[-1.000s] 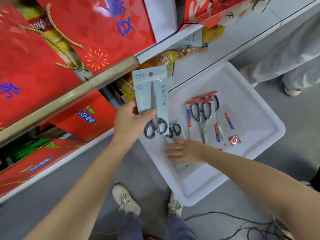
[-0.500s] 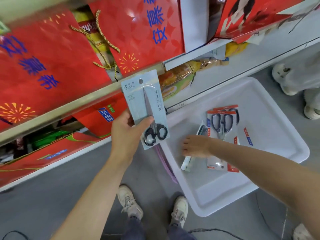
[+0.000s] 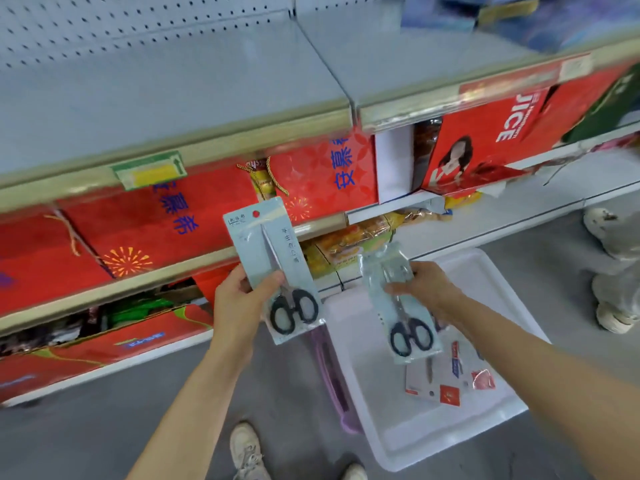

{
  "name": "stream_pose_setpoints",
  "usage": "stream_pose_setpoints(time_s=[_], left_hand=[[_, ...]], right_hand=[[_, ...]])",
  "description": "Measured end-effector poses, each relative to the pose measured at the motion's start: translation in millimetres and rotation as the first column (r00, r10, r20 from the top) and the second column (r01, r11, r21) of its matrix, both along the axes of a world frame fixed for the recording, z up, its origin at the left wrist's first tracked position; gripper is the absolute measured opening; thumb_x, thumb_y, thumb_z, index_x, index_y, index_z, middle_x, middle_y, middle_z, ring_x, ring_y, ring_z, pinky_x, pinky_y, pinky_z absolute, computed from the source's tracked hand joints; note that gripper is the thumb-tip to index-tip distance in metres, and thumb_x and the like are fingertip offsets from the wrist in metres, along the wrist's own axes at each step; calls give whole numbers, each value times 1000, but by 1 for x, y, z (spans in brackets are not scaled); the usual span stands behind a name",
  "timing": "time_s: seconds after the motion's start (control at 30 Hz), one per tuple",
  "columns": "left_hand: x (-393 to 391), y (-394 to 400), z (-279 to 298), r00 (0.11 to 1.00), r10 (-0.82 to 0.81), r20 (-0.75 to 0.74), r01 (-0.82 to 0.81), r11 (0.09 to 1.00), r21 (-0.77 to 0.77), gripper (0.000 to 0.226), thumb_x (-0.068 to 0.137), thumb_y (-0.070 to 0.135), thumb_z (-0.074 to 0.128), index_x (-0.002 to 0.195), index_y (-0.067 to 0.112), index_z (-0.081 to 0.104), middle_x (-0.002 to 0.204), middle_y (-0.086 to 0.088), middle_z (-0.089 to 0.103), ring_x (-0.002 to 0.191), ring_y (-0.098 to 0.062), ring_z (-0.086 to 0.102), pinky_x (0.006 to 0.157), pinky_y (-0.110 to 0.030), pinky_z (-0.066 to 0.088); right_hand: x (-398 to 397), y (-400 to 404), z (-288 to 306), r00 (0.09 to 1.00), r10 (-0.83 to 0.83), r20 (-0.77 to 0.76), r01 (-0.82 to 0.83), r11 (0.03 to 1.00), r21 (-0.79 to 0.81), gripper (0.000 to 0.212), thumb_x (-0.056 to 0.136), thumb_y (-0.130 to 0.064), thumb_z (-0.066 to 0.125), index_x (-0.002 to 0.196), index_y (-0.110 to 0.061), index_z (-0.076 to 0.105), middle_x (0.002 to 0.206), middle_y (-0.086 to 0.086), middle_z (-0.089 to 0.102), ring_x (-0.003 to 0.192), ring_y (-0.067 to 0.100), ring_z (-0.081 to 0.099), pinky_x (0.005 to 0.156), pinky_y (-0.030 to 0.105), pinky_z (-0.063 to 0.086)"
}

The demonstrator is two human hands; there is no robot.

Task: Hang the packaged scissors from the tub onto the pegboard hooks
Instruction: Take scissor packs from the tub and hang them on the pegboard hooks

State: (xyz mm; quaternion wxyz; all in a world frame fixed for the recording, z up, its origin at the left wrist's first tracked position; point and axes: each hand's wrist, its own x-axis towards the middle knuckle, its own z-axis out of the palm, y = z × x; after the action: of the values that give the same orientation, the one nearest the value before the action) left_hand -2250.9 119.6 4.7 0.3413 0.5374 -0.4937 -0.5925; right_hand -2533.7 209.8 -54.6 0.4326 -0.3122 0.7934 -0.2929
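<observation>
My left hand [image 3: 239, 303] and right hand [image 3: 427, 289] each clamp 1 upright scissors pack [image 3: 273, 268]; the pegboard [image 3: 138, 26] lies far up-left, nearer my left

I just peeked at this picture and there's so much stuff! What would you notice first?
First, the two hands in the middle, each holding a pack of black-handled scissors: the left hand grips the left pack, the right hand the right pack. Behind them, bright red boxes fill the shelves. Below the right hand, a white tub on the floor holds more packs.
</observation>
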Motion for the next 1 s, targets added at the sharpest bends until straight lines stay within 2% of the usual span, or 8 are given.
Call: stream_pose_setpoints(time_s=[0.1,0.2,0.37,0.43,0.5,0.67,0.83,1.0], left_hand=[[14,-1,26,999,49,-6,-49,999,0,24,88,9,70,111,15,71,102,-2,77,93,-24,73,81,-46,60],[29,-6,55,996,91,-23,-91,995,-34,23,87,10,72,107,21,73,101,-1,77,96,-27,72,87,-54,56],[62,-13,110,981,161,-111,-173,979,-107,24,88,12,71,108,25,72,100,5,77,94,-19,73,82,-43,58],[80,-17,132,968,204,-150,-224,965,-139,25,87,12,71,109,24,71,99,5,77,90,-18,74,77,-39,58],[100,-22,155,950,247,-192,-281,944,-171,23,86,10,72,107,21,72,97,4,78,88,-17,74,74,-36,57],[155,-38,206,916,300,-266,-366,897,-247,23,85,8,73,107,13,73,97,0,78,89,-16,73,81,-35,56],[217,-61,245,891,312,-329,-412,859,-302,21,85,8,73,105,11,73,96,-4,78,90,-24,73,80,-40,57],[284,-92,275,891,295,-344,-418,829,-371,22,83,7,74,104,13,74,95,-5,78,86,-21,73,71,-33,55]], right_hand=[[18,-14,43,958,-172,230,201,974,-107,28,69,-7,85,95,-6,74,88,9,75,71,20,69,62,26,55],[49,-36,90,895,-141,424,251,944,-214,26,69,8,78,93,-2,74,96,19,74,87,34,70,83,44,58],[111,-74,172,830,62,555,177,913,-367,36,64,0,82,98,0,72,93,18,75,80,33,73,65,39,59],[139,-87,203,816,141,560,139,893,-427,36,66,-4,83,100,-1,72,94,17,76,82,33,74,67,41,60],[167,-98,230,817,182,548,134,864,-486,20,75,-4,79,93,-3,72,87,13,77,76,28,74,65,40,62],[234,-126,282,871,273,409,48,781,-623,6,90,-8,66,93,-8,71,95,16,72,85,29,65,88,54,52],[295,-148,326,869,346,355,11,702,-712,14,87,-5,69,101,-2,70,98,21,74,83,31,71,81,48,59],[356,-175,356,816,387,430,69,674,-735,8,83,2,70,86,-5,71,87,17,75,74,27,70,73,41,60]])
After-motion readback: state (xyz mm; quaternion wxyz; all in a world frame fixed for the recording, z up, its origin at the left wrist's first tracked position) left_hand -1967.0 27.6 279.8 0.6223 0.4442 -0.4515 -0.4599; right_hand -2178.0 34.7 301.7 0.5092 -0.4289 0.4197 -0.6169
